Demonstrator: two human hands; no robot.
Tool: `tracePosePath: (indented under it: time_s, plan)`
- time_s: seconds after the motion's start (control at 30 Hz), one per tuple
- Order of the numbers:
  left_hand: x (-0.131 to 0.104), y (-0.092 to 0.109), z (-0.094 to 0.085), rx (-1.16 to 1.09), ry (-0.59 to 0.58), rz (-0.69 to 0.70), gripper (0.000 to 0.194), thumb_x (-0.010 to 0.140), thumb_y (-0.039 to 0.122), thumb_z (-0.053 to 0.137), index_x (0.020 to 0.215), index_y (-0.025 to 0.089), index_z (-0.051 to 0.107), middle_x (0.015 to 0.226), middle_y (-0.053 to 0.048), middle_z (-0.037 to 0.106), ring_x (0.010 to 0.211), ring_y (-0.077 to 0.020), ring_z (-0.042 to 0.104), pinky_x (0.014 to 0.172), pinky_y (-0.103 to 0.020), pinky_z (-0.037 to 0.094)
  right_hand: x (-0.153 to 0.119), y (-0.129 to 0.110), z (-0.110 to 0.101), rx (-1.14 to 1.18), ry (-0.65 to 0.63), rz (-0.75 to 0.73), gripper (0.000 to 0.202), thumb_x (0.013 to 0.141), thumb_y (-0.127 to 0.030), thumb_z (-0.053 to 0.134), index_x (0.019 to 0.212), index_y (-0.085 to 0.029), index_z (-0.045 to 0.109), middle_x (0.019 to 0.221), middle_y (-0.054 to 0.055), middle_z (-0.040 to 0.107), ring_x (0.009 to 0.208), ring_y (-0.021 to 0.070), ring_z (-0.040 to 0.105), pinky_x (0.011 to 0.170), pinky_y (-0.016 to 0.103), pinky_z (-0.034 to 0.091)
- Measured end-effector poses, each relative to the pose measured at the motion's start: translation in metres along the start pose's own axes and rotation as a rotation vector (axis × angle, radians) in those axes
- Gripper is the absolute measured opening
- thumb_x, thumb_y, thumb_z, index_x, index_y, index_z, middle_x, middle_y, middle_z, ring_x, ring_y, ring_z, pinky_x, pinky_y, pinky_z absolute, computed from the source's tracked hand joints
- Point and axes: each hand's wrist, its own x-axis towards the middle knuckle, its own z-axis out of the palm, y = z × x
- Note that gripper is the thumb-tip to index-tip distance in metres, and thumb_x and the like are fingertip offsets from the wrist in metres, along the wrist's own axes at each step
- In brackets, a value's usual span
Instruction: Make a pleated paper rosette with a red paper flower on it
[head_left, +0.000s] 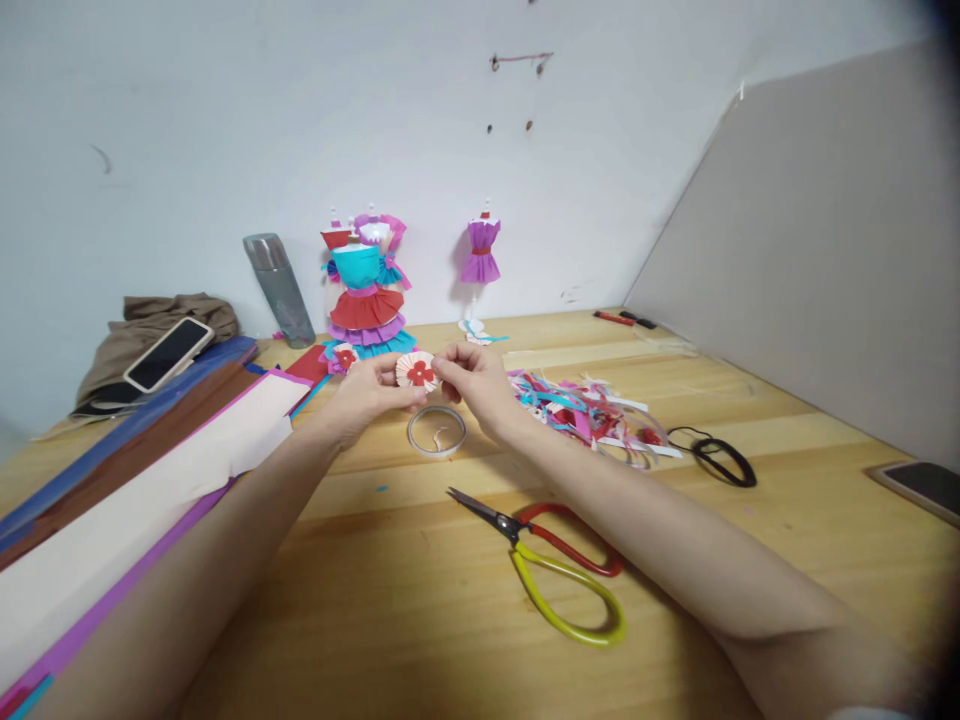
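Between my two hands is a round, pleated cream paper rosette [417, 371] with a red flower shape at its centre. My left hand [369, 396] grips its left and lower edge between thumb and fingers. The thumb and forefinger of my right hand [474, 380] pinch its right edge. Just below the rosette lies a clear roll of tape [437, 432] on the wooden table [360, 590]. Scissors [517, 530] with one red and one yellow handle rest nearer to me, blades slightly apart. Another rosette [344, 358] sits behind my left hand.
Small dress forms in crepe paper [366, 308] and a purple one [481, 252] stand by the wall. Paper scraps [577, 410] and a black cord [724, 462] lie right. Left are crepe sheets [161, 480], a phone [169, 355], cloth [142, 325] and a bottle [279, 290].
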Motion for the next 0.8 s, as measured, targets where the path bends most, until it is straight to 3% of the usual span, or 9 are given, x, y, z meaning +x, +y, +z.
tracePosePath:
  time_s: [0.2,0.57,0.8]
  plan:
    - [0.0018,-0.0012,-0.004,-0.099,-0.003,-0.051,0.034,0.061,0.038,0.083,0.075,0.011,0.068,0.079,-0.008,0.073,0.072,-0.0153,0.067,0.074,-0.029,0.053,-0.0005,0.0,0.0002,0.006,-0.003,0.005,0.019,0.067,-0.036,0.061,0.062,-0.019,0.055,0.046,-0.005,0.049,0.041,0.009,0.043,0.043,0.023,0.034]
    - [0.0005,-0.0002,0.0023,0.031,0.072,-0.059,0.035,0.057,0.031,0.087,0.082,0.011,0.071,0.074,-0.008,0.073,0.07,-0.0185,0.068,0.069,-0.031,0.053,-0.0014,-0.0003,0.001,0.005,0.005,0.007,0.019,0.067,-0.036,0.062,0.061,-0.019,0.055,0.045,-0.005,0.05,0.042,0.0086,0.045,0.043,0.023,0.033]
    - [0.0011,-0.0025,-0.0041,0.055,0.004,-0.051,0.037,0.056,0.029,0.088,0.086,0.013,0.072,0.077,-0.007,0.074,0.07,-0.0172,0.068,0.071,-0.031,0.054,-0.0003,-0.001,0.0002,0.002,0.002,0.02,0.02,0.067,-0.036,0.062,0.06,-0.019,0.054,0.045,-0.005,0.049,0.041,0.0083,0.043,0.043,0.023,0.034]
